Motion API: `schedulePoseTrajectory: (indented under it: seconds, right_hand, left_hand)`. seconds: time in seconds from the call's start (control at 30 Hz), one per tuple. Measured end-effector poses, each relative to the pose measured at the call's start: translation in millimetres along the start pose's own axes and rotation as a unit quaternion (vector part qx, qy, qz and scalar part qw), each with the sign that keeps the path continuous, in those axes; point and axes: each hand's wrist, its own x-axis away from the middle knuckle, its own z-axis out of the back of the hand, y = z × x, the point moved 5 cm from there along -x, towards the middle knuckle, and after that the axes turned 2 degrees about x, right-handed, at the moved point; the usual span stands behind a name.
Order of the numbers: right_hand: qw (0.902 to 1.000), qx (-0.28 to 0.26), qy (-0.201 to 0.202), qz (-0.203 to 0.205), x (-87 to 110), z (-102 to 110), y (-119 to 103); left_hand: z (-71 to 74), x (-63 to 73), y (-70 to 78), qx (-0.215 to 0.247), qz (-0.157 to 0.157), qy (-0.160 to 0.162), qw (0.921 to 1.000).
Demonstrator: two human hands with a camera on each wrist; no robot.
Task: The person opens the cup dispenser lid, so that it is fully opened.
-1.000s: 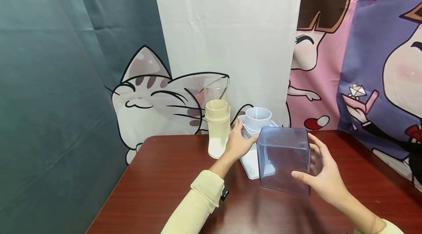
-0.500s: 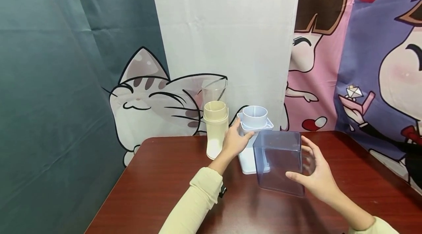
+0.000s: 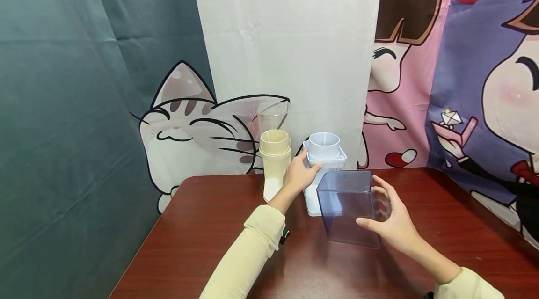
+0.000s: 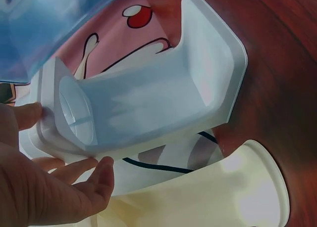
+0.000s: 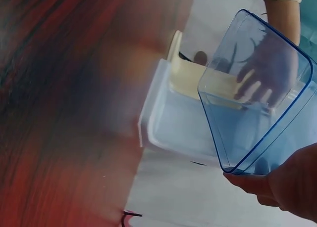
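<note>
A pale blue plastic stand point(image 3: 324, 145), with a round collar on top and a flat foot, stands upright on the table. My left hand point(image 3: 301, 175) grips it by the square plate under the collar. In the left wrist view the thumb lies on one side of that plate and the fingers point(image 4: 101, 185) on another. My right hand point(image 3: 397, 219) holds a see-through blue square container point(image 3: 346, 205) by its right side, in front of the stand. Through its wall, the right wrist view shows the left hand. The container partly hides the stand's foot.
Just left of the pale blue stand is a similar cream stand point(image 3: 274, 164). Behind or on it rises a clear cylinder point(image 3: 273, 116); which, I cannot tell. A dark red wooden table point(image 3: 202, 233) lies below, and a printed cartoon curtain point(image 3: 290, 46) hangs behind.
The pale blue stand has turned slightly and shifted back, with my left hand still on it. My right hand has moved the blue container a little to the left.
</note>
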Motion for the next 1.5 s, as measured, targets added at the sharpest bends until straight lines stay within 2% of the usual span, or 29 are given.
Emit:
schedulePoseTrajectory:
  seconds: [0.3,0.53,0.67,0.87,0.97,1.2,1.33,1.5]
  right_hand:
    - [0.9993,0.026,-0.022,-0.012,-9.1,-11.7,17.6]
    - [0.9995,0.017,-0.026,0.001,-17.4,-19.9,28.8]
    - [0.9992,0.031,-0.026,0.001,-20.4,-24.2,34.6]
    - [0.9984,0.048,-0.027,-0.011,-22.8,-29.3,44.5]
    - [0.9982,0.05,-0.031,-0.008,-24.8,-32.9,48.7]
    - [0.9966,0.076,-0.033,-0.005,-27.2,-38.6,54.6]
    - [0.9971,0.07,-0.029,0.0,-29.2,-42.1,58.9]
    - [0.9976,0.059,-0.035,0.008,-34.4,-44.1,61.4]
  left_hand:
    - [-5.2,-10.9,-3.7,0.003,0.015,-0.005,0.9999]
    - [-6.5,-18.9,-6.1,0.006,0.036,-0.009,0.9993]
    - [-8.0,-23.2,-7.2,0.003,0.041,-0.008,0.9991]
    - [-14.1,-31.9,-7.1,-0.018,0.041,-0.016,0.9989]
    - [-13.5,-36.2,-7.7,-0.033,0.051,-0.014,0.9981]
    - [-11.6,-42.8,-10.2,-0.045,0.048,-0.013,0.9977]
    - [-10.4,-40.6,-12.1,-0.035,0.041,-0.016,0.9984]
    - [-0.3,-23.4,-7.4,-0.005,0.007,-0.022,0.9997]
